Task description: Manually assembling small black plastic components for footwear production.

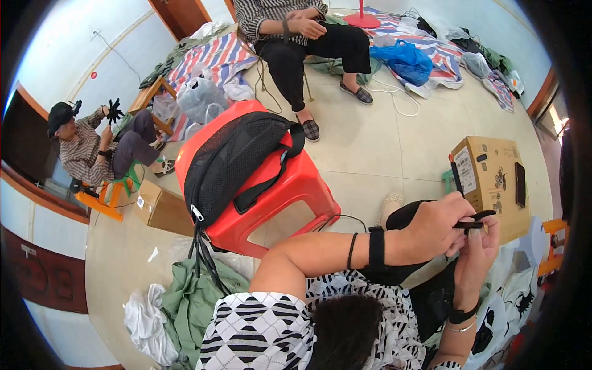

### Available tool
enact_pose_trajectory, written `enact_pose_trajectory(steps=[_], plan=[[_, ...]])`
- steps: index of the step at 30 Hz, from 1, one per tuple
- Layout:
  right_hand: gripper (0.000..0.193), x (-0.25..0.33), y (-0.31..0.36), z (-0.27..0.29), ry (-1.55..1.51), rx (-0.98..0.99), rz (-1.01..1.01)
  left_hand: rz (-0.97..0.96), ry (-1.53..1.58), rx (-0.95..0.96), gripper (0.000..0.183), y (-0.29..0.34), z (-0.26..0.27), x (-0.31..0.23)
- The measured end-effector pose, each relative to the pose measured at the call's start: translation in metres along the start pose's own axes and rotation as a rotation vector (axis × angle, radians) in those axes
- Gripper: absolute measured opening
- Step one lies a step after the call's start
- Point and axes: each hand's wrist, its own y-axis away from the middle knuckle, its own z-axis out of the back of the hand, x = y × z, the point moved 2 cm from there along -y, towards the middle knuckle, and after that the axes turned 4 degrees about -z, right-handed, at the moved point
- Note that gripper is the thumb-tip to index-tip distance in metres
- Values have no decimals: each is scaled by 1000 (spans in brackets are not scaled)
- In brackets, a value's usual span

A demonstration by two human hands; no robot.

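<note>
My left hand (428, 229) and my right hand (475, 256) are close together on the right, both with closed fingers. Pinched between them is a small black strip (470, 226); its exact kind is too small to make out. A curved black end (485, 214) shows at the right fingertips. From above my left hand a thin dark rod (456, 177) sticks up in front of the cardboard box (490, 176); I cannot tell whether the hand holds it. Black bands circle both wrists, and my right wrist also has a bracelet.
A dark phone (520, 185) lies on the box. To my left, a red plastic stool (296, 213) bears a black mesh bag (237, 163). Green cloth (197, 302) lies on the floor. One person sits ahead; another, far left, holds a black spiky thing (115, 110).
</note>
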Motion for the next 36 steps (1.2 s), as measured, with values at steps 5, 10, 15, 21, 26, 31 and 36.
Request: enact_pose_trajectory(steps=[5, 10, 15, 21, 26, 31, 36], plan=[[30, -7, 2, 13, -14, -80, 32, -70, -5, 69, 25, -1, -2, -2], [29, -4, 7, 21, -67, -20, -94, -38, 47, 161, 27, -1, -3, -2], [24, 3, 18, 43, -95, -17, -166, -84, 72, 214, 26, 0, -21, 4], [19, 16, 20, 24, 102, 59, -109, -11, -10, 294, 23, 3, -15, 11], [16, 17, 24, 38, 226, -73, 3, 126, 100, 330, 11, -9, -29, -1], [15, 26, 40, 58, 708, -274, 369, -9, 62, 551, 8, -6, -58, -3], [14, 19, 49, 65, 629, -337, 686, 230, 148, 662, 18, 3, -64, 11]])
